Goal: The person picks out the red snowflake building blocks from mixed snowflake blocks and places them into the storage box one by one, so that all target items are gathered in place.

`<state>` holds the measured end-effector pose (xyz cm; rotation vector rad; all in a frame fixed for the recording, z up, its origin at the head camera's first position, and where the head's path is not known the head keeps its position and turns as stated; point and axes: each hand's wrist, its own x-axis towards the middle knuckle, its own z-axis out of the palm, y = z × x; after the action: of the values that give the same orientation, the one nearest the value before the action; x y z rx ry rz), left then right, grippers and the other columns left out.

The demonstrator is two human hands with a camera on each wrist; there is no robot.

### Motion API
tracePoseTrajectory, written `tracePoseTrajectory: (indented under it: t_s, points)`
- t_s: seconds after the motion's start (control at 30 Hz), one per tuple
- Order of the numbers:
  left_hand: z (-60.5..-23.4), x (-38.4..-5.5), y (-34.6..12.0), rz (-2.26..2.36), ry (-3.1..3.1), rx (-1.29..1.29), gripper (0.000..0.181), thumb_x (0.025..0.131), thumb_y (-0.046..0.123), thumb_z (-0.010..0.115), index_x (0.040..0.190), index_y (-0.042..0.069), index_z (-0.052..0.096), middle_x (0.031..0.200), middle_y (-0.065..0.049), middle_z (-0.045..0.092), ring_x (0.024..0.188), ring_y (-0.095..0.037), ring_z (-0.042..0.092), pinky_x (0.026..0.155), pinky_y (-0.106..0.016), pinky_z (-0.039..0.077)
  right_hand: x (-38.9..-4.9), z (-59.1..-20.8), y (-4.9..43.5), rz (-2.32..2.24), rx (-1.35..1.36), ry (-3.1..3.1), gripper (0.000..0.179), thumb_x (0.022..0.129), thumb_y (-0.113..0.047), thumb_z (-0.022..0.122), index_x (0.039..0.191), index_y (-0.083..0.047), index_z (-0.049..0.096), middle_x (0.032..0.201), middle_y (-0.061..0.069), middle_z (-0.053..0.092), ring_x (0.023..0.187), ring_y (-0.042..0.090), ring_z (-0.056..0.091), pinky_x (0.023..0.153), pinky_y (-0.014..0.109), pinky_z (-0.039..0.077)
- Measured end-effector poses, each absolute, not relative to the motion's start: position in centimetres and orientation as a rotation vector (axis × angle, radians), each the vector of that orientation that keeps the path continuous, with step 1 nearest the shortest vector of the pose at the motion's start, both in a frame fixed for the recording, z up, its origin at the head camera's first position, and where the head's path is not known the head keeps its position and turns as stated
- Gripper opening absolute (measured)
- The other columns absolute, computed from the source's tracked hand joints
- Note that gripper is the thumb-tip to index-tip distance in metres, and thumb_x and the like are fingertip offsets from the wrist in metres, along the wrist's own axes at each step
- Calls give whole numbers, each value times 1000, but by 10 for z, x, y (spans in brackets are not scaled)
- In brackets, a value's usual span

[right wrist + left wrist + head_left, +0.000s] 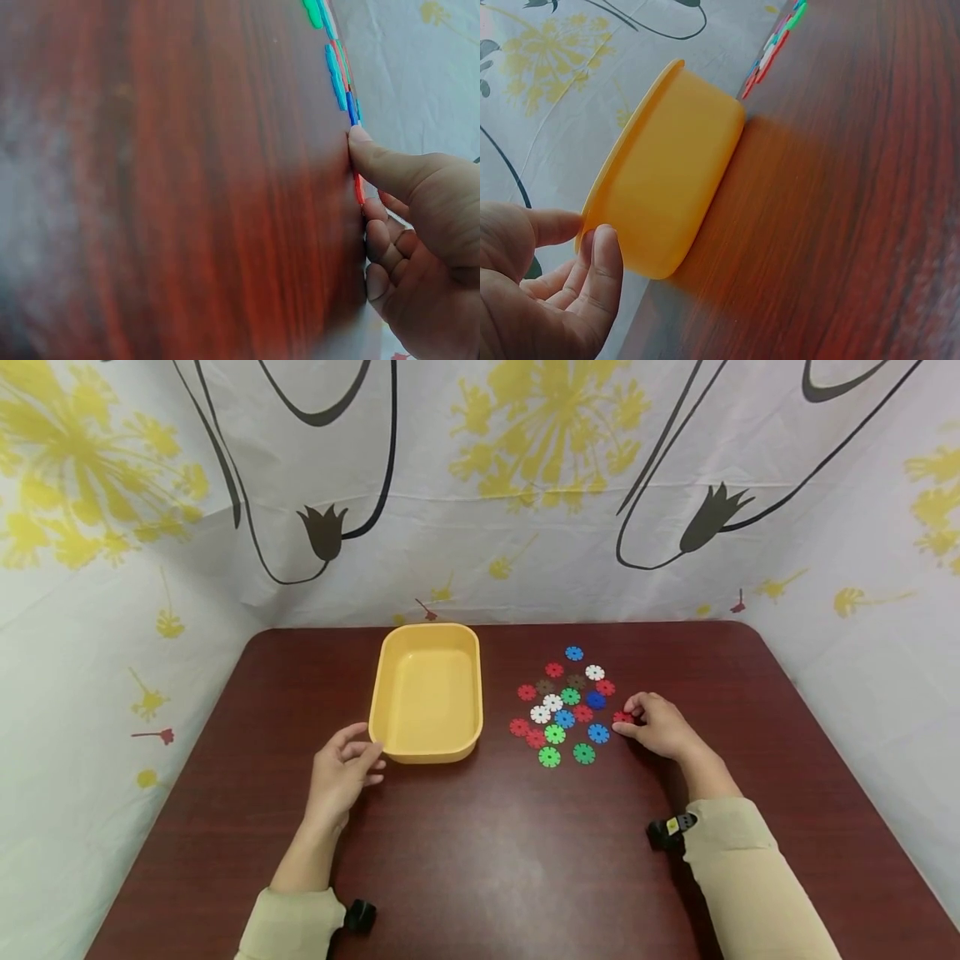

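Note:
A yellow plastic tub stands on the dark red table, left of centre. My left hand holds its near left corner, thumb and fingers at the rim; the left wrist view shows the tub's outer wall close beside the fingertips. Right of the tub lie several notched plastic discs in green, blue, white, brown and red. At their right edge, my right hand pinches a red notched disc between thumb and finger, low at the tabletop. In the right wrist view this red disc shows edge-on, partly hidden by the thumb.
Near the right hand lie a blue disc, a dark blue disc and a dark green disc. A bright green disc is nearest the front. Behind the table hangs a white patterned cloth.

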<state>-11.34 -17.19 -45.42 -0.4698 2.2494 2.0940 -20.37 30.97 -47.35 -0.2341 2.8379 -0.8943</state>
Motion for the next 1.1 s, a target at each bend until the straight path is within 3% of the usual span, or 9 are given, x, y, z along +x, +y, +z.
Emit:
tracePoseTrajectory:
  t_s: [0.2, 0.47, 0.7, 1.1]
  points:
    - [-455, -114, -172, 2092, 2249, -464, 46, 99, 9, 66, 142, 6, 51, 99, -7, 70, 79, -17, 69, 64, -26, 62, -203, -474, 314, -871, -310, 2873, 46, 95, -20, 73, 133, 2, 58, 108, 19, 55, 95, 32, 50, 81, 45, 49]
    - [-454, -113, -172, 2083, 2252, -471, 45, 99, 10, 66, 142, 6, 51, 99, -7, 69, 81, -18, 70, 65, -26, 62, -203, -471, 319, -881, -315, 2888, 34, 96, -17, 73, 123, 2, 65, 107, 18, 61, 95, 32, 59, 86, 51, 54]
    - [-455, -114, -172, 2074, 2268, -452, 46, 99, 11, 67, 142, 7, 51, 100, -8, 70, 80, -16, 69, 65, -26, 62, -205, -470, 317, -866, -292, 2880, 31, 95, -17, 74, 118, 2, 65, 107, 19, 60, 95, 33, 57, 87, 50, 53]
    - [-456, -115, -174, 2067, 2271, -449, 46, 99, 11, 67, 142, 7, 51, 99, -7, 70, 77, -12, 69, 64, -25, 62, -207, -467, 315, -899, -325, 2804, 28, 93, -15, 76, 107, 0, 58, 102, 15, 54, 90, 28, 51, 77, 40, 49]
